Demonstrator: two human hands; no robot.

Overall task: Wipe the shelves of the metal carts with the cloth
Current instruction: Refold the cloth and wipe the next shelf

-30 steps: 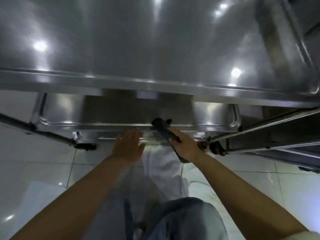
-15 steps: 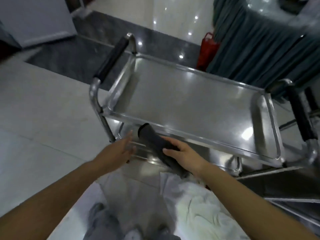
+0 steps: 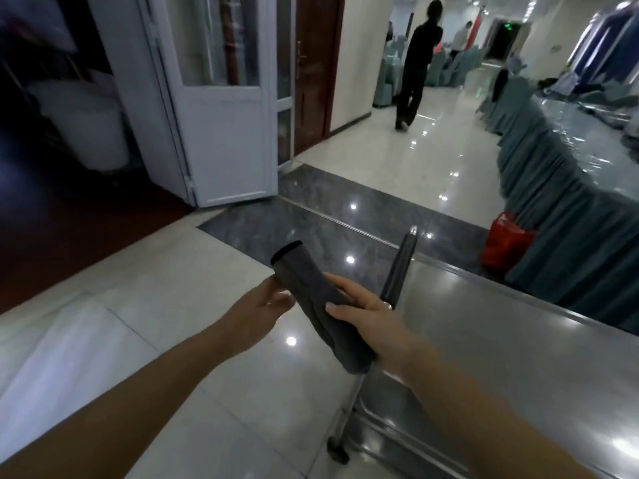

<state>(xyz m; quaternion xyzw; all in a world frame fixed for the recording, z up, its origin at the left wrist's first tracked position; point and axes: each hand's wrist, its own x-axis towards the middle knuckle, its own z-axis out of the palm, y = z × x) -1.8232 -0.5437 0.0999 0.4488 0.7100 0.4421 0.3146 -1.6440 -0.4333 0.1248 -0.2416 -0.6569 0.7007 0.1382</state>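
Observation:
A dark grey folded cloth [image 3: 313,299] is held in the air left of the metal cart's top shelf [image 3: 518,347]. My right hand [image 3: 366,314] grips the cloth around its middle, thumb on top. My left hand [image 3: 259,311] holds the cloth's left edge near its upper end, fingers curled against it. The cart fills the lower right, with its black handle [image 3: 399,267] just behind my right hand. Its lower shelf [image 3: 387,440] shows beneath.
A white door [image 3: 221,98] stands open at the left. A table with a teal skirt [image 3: 567,216] runs along the right, a red bag [image 3: 505,243] at its foot. A person in black [image 3: 416,60] walks away down the hall. Glossy tiled floor [image 3: 138,305] lies left of the cart.
The view has swung up from the cart's lower shelves to the hall. Both hands rose with the cloth above the cart's left end, and my left hand has taken hold of the cloth.

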